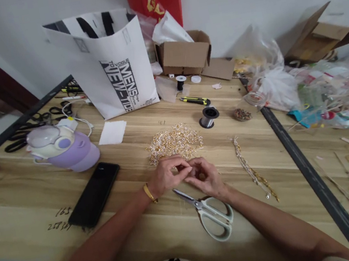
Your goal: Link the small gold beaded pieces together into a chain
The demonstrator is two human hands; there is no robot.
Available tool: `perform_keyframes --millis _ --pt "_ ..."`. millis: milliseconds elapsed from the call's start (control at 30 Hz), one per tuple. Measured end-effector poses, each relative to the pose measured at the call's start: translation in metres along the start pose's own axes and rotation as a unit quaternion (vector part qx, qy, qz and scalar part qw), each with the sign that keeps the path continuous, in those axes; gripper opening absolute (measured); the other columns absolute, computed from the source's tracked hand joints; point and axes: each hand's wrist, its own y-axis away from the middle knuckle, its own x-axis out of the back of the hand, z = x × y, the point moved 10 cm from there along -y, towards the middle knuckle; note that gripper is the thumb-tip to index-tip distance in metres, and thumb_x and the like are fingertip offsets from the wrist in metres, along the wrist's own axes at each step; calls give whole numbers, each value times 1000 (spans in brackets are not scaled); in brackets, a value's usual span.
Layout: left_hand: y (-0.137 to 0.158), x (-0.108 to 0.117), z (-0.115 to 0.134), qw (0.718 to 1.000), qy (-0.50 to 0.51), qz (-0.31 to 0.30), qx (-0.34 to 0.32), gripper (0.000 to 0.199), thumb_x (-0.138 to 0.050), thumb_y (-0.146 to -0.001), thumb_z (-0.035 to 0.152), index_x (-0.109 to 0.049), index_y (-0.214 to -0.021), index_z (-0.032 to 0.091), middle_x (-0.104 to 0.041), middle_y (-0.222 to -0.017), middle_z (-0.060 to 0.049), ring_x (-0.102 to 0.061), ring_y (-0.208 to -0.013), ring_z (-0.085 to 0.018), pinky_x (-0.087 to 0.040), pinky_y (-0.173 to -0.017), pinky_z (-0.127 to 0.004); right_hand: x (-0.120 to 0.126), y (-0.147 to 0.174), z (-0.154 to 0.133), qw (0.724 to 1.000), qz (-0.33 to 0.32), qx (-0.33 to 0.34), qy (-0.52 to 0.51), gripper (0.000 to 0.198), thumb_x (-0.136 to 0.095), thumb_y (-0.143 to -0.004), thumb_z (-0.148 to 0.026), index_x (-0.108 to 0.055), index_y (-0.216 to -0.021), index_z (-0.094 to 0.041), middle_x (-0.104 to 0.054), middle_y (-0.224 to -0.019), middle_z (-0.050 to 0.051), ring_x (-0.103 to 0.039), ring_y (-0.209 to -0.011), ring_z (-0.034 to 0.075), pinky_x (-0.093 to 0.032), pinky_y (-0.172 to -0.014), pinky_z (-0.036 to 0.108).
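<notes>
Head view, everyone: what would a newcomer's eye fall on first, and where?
The tall white printed bag at the back left of the table probably draws the eye first. Next comes the glittering heap of gold and silvery pieces near the middle, just beyond the left hand and right hand. The lilac container stands out at left, beside the phone.

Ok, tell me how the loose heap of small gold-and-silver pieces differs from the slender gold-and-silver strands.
The heap spreads wide and scattered; the strands run long and narrow. The heap lies left; the strands lie right, reaching lower in the picture. Both mix gold and silver on the wooden table.
</notes>
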Motion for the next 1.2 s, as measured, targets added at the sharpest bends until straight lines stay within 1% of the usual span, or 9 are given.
perform_keyframes --millis 167,367,633,833,900,967,1033,1067,1200 --pt "1 -2 1 999 -35 2 -27 17 -56 -83 20 -58 -67 16 -59 -68 -4 -53 -66 -15 -41 -64 -26 5 -2 2 1000 24 -2 19 16 -59 -85 -32 -55 -94 -20 -54 -64 -2 -46 -52 10 -39 -47 23" --pt "0 2 -6 999 -51 13 -8 16 -54 -84 22 -59 -69 16 -58 -67 -3 -54 -65 -15 -42 -63 -25 11 -5 4 999 42 -14 31 13 -58 -85 -33 -59 -87 -19 -57 -67 0 -49 -55 11 -40 -50 24" --pt "-2 6 -13 998 -52 17 27 15 -56 -82 20 -59 -67 16 -59 -65 -2 -54 -63 -14 -41 -63 -25 10 -6 2 997 42 9 63 12 -52 -88 -27 -58 -82 -20 -58 -70 2 -51 -60 14 -41 -55 26" --pt "-5 -2 -29 994 6 -67 85 14 -59 -80 22 -61 -68 15 -61 -66 -1 -55 -65 -13 -42 -63 -23 0 -4 -18 992 -7 92 91 8 -49 -89 -19 -56 -86 -20 -60 -73 4 -53 -65 16 -43 -60 28" --pt "-9 -1 -35 993 18 -65 96 16 -59 -81 24 -60 -68 15 -61 -66 -1 -54 -64 -13 -41 -63 -23 -3 -3 -29 988 -33 126 88 9 -48 -89 -16 -55 -87 -20 -61 -75 5 -54 -69 16 -44 -63 29" --pt "-13 1 -40 993 18 -50 105 18 -58 -82 25 -60 -67 14 -60 -65 -1 -54 -63 -13 -41 -61 -23 -2 -4 -37 988 -43 136 67 9 -48 -89 -16 -55 -88 -20 -61 -78 5 -55 -73 17 -45 -66 29" --pt "-15 1 -45 993 13 -36 115 19 -57 -82 26 -60 -67 14 -60 -64 -1 -53 -63 -13 -41 -60 -23 9 -9 -39 994 -18 104 36 8 -49 -89 -20 -56 -86 -20 -60 -85 7 -56 -80 18 -46 -69 31" --pt "-16 0 -48 992 10 -30 121 19 -57 -82 26 -60 -67 14 -60 -64 -1 -53 -62 -13 -41 -60 -23 18 -12 -38 996 16 81 15 8 -50 -89 -23 -57 -85 -20 -59 -87 8 -56 -82 18 -46 -69 31" --pt "-17 -5 -51 991 -28 -28 129 13 -58 -81 22 -64 -72 14 -64 -68 -2 -55 -63 -13 -42 -60 -23 52 -21 -17 988 117 -57 -83 17 -55 -87 -33 -55 -79 -18 -53 -70 1 -48 -61 12 -39 -52 23"
